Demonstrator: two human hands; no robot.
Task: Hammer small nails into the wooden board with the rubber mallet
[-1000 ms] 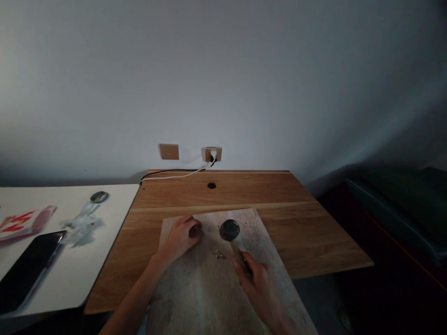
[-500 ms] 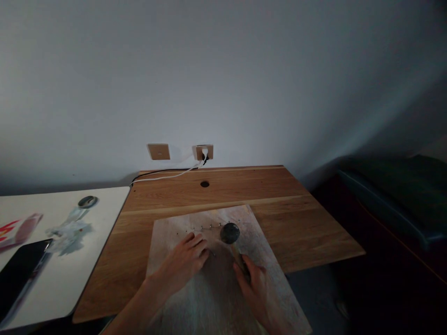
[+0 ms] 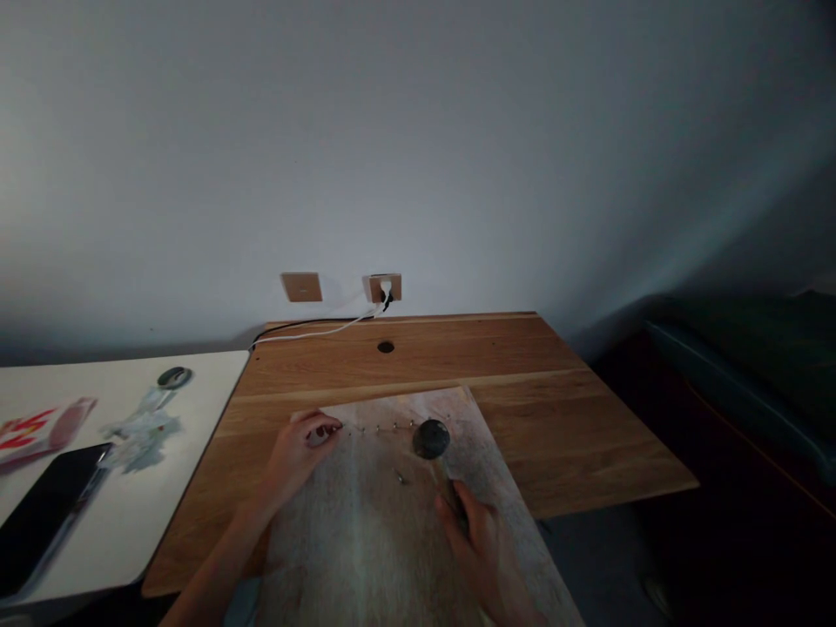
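My left hand [image 3: 306, 448] is at the far left corner of a worn wooden board [image 3: 366, 540]. Thumb and forefinger are pinched together at the left end of a row of small nails [image 3: 395, 425]; whatever is between the tips is too small to make out. My right hand [image 3: 480, 535] is wrapped round the handle of a mallet with a round black head [image 3: 431, 438]. That head hovers over or rests on the board just right of the row; I cannot tell which. One loose nail [image 3: 401, 478] lies on the board between my hands.
The board lies on a wooden tabletop [image 3: 555, 418] against the wall. Cables [image 3: 320, 332] run from a wall socket [image 3: 385, 287] along its back edge. On a white table [image 3: 131, 549] at left are a phone [image 3: 52, 496], a red-and-white packet [image 3: 45, 431], crumpled plastic [image 3: 147, 435] and a tape roll [image 3: 174, 377].
My left hand has moved left and away from me, from the board's middle to the row's left end, uncovering the loose nail. My right hand and the mallet have barely moved.
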